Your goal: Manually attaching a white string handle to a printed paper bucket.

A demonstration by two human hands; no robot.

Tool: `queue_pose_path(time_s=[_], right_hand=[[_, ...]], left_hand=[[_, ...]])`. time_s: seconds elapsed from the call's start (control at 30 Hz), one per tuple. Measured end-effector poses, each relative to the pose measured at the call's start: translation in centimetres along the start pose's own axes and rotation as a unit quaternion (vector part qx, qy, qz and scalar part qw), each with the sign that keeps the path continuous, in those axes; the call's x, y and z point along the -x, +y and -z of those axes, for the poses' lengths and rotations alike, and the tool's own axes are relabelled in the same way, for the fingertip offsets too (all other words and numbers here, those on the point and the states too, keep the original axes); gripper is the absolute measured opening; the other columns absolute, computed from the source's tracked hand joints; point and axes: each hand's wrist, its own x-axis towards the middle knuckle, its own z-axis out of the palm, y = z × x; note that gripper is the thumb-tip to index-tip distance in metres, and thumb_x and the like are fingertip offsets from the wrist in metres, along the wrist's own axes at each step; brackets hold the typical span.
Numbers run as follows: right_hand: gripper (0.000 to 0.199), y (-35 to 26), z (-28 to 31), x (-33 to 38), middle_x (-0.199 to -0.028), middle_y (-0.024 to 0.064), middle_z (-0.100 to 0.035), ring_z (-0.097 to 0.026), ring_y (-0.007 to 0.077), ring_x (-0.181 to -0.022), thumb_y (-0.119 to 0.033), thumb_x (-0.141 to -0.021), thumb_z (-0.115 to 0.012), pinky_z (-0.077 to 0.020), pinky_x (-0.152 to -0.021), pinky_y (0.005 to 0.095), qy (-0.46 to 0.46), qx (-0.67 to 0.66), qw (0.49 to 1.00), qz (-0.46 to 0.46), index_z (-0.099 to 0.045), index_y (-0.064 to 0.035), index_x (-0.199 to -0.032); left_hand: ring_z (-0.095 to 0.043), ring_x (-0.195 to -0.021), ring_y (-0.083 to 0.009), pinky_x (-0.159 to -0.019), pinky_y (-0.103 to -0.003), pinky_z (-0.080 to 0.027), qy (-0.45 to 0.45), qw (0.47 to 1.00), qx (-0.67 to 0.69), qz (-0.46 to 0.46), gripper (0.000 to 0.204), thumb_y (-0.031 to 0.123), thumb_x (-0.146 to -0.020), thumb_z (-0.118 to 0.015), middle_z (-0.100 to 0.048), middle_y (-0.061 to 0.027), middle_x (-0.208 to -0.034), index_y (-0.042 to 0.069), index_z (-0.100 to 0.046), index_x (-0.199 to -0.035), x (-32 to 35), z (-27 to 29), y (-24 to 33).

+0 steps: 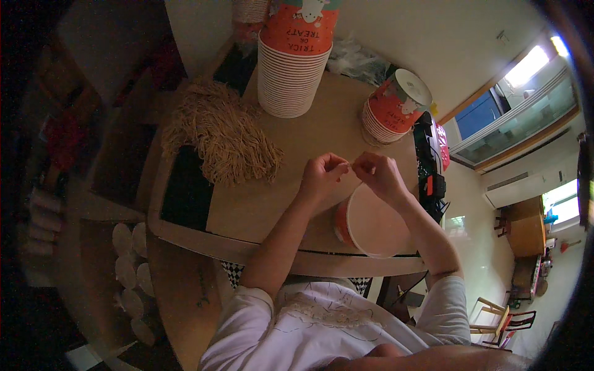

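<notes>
My left hand [323, 176] and my right hand [378, 175] meet above the middle of the table, fingertips pinched close together. Something small and pale is between them, too small to make out. Just below my right hand and forearm, a paper bucket [373, 224] rests near the table's front edge, its pale round face toward me and orange on its side. To the left of my hands lies a loose heap of tan cords [226, 133].
A tall stack of paper buckets [292, 80] stands at the back. A shorter stack [391, 110] is at the back right, beside crumpled clear plastic [357, 60]. Black and red items [433, 161] line the right edge. A box of white rolls [131, 272] sits left, below the table.
</notes>
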Motion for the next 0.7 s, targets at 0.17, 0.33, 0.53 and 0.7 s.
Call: queue_pose_path(time_s=[0.17, 0.33, 0.53, 0.7], right_hand=[[0.003, -0.01, -0.11, -0.07, -0.066, 0.0106, -0.059, -0.057, 0.0164, -0.057, -0.006, -0.075, -0.059, -0.0455, -0.053, 0.0305, 0.002, 0.024, 1.0, -0.004, -0.058, -0.0044, -0.078], [0.004, 0.12, -0.22, -0.06, -0.064, 0.0099, -0.058, -0.056, 0.0183, -0.054, -0.008, -0.077, -0.057, -0.0449, -0.051, 0.0304, 0.014, 0.019, 1.0, 0.008, -0.059, -0.0063, -0.08], [0.005, -0.3, -0.09, -0.09, -0.063, 0.0107, -0.058, -0.056, 0.0202, -0.052, -0.008, -0.077, -0.057, -0.0442, -0.05, 0.031, 0.003, 0.032, 0.999, 0.012, -0.061, -0.0069, -0.079], [0.006, -0.02, -0.17, -0.16, -0.063, 0.0116, -0.057, -0.056, 0.0218, -0.052, -0.009, -0.076, -0.056, -0.044, -0.049, 0.0326, 0.016, 0.035, 0.998, 0.047, -0.062, -0.0068, -0.078]], left_hand=[[-0.049, -0.057, -0.0053, -0.052, -0.02, -0.04, 0.008, 1.0, -0.01, -0.001, 0.018, 0.022, -0.08, -0.064, -0.061, -0.0001, -0.072, 0.005, -0.059, -0.083, -0.02, -0.17, 0.16], [-0.049, -0.057, -0.0057, -0.053, -0.021, -0.041, 0.0, 1.0, -0.02, 0.001, 0.017, 0.021, -0.081, -0.064, -0.061, -0.0004, -0.073, 0.005, -0.059, -0.083, -0.05, -0.21, 0.42], [-0.05, -0.059, -0.0061, -0.053, -0.021, -0.041, -0.004, 1.0, -0.01, -0.005, 0.016, 0.02, -0.081, -0.063, -0.061, -0.0008, -0.074, 0.005, -0.059, -0.083, -0.51, -0.08, -0.05], [-0.05, -0.059, -0.006, -0.053, -0.021, -0.041, -0.006, 1.0, -0.019, -0.002, 0.016, 0.02, -0.081, -0.062, -0.061, -0.0003, -0.074, 0.005, -0.059, -0.082, -0.45, -0.28, 0.55]])
